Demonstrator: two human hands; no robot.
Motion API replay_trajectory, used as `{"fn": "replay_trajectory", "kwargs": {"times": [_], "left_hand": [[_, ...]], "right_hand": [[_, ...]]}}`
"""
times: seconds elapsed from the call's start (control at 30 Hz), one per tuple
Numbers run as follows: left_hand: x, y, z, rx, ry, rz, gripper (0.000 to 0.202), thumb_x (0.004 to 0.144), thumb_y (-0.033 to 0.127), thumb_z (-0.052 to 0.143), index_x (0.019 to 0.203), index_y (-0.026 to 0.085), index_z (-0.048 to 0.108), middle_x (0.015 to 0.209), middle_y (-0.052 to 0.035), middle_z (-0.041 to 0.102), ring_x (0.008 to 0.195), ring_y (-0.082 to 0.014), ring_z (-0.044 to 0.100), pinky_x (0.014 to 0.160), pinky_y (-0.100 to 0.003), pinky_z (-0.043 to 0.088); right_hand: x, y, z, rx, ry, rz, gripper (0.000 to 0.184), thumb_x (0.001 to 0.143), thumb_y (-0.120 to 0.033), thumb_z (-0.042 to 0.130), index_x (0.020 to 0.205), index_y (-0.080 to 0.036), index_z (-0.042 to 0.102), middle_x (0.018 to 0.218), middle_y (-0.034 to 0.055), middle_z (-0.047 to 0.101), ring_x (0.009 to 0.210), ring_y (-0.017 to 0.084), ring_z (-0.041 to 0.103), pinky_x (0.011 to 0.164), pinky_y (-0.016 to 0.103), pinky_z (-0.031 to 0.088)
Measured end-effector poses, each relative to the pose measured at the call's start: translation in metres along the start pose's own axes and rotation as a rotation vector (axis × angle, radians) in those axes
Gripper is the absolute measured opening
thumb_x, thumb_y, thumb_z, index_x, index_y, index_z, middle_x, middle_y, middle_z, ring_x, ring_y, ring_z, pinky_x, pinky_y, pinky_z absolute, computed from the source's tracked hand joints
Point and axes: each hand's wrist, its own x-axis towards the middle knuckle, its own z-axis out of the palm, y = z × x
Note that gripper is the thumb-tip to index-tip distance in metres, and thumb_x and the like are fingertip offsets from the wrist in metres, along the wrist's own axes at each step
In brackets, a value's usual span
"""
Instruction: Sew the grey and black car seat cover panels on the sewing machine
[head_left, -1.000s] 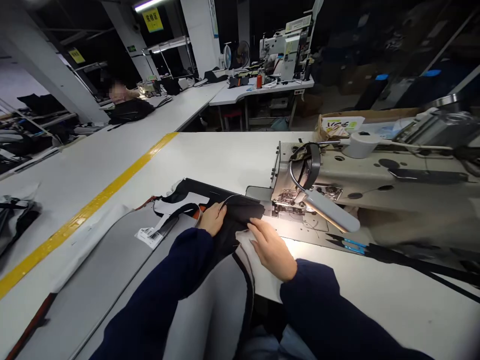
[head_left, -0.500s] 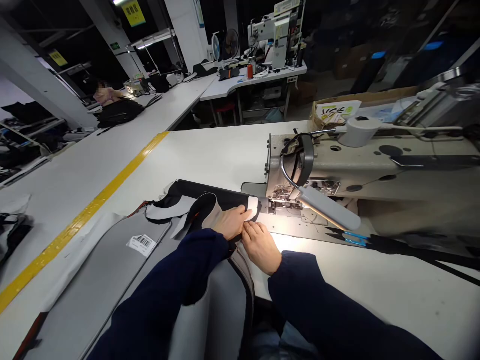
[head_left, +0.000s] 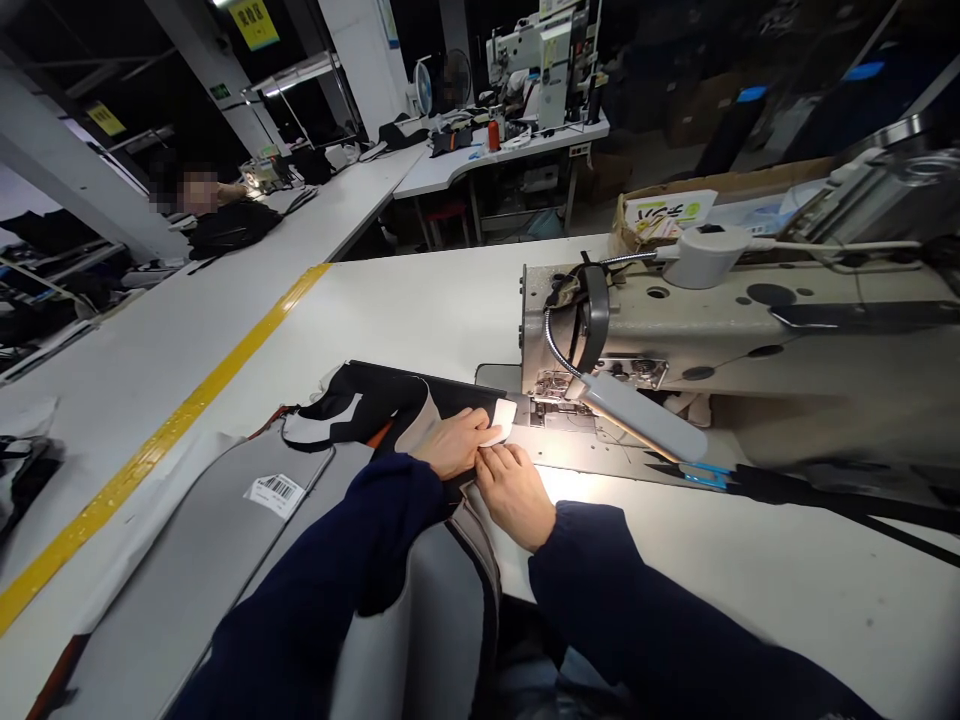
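My left hand [head_left: 454, 443] is closed on the folded edge of a black and grey fabric piece [head_left: 375, 405], pinching a pale corner just left of the needle plate. Beside it my right hand [head_left: 514, 490] presses the same edge, its fingertips meeting the left hand's. The fabric runs from my lap up onto the white table [head_left: 420, 300]. Right of my hands stands the sewing machine [head_left: 720, 330], its lamp [head_left: 641, 415] lighting the plate.
A grey panel with a barcode label [head_left: 274, 490] lies to the left. Blue-handled scissors [head_left: 701, 472] rest right of the needle plate. A yellow stripe [head_left: 172, 420] crosses the table. A person sits at a far bench [head_left: 217, 215]; another sewing machine [head_left: 536, 60] stands behind.
My hands came together and slid the fabric edge right, toward the needle plate. The pale corner is now folded up under my left fingers.
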Motion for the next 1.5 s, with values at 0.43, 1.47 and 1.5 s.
{"fn": "replay_trajectory", "kwargs": {"times": [0.43, 1.47, 1.5], "left_hand": [[0.009, -0.019, 0.001, -0.132, -0.082, 0.226, 0.044, 0.085, 0.009, 0.044, 0.129, 0.011, 0.048, 0.145, -0.0102, 0.039, 0.131, -0.0204, 0.037, 0.112, -0.032, 0.031], [0.032, 0.033, 0.003, -0.008, -0.055, 0.095, 0.046, 0.093, 0.022, 0.037, 0.139, 0.017, 0.038, 0.152, -0.0112, 0.028, 0.135, -0.0232, 0.035, 0.109, -0.042, 0.032], [0.032, 0.033, 0.003, -0.008, -0.058, 0.095, 0.046, 0.094, 0.023, 0.037, 0.139, 0.017, 0.037, 0.152, -0.0111, 0.028, 0.135, -0.0233, 0.035, 0.109, -0.042, 0.032]], "right_hand": [[0.009, -0.007, -0.001, 0.084, -0.023, 0.010, 0.019, 0.087, -0.007, 0.044, 0.085, -0.010, 0.062, 0.085, 0.0106, 0.055, 0.080, 0.023, 0.043, 0.071, 0.035, 0.034], [-0.026, 0.029, -0.025, -0.002, -0.032, -0.047, 0.013, 0.079, -0.007, 0.052, 0.081, -0.013, 0.063, 0.081, 0.0069, 0.059, 0.076, 0.020, 0.047, 0.066, 0.035, 0.031], [-0.026, 0.028, -0.025, -0.006, -0.029, -0.051, 0.013, 0.079, -0.007, 0.052, 0.081, -0.013, 0.063, 0.081, 0.0071, 0.059, 0.075, 0.020, 0.047, 0.066, 0.035, 0.032]]}}
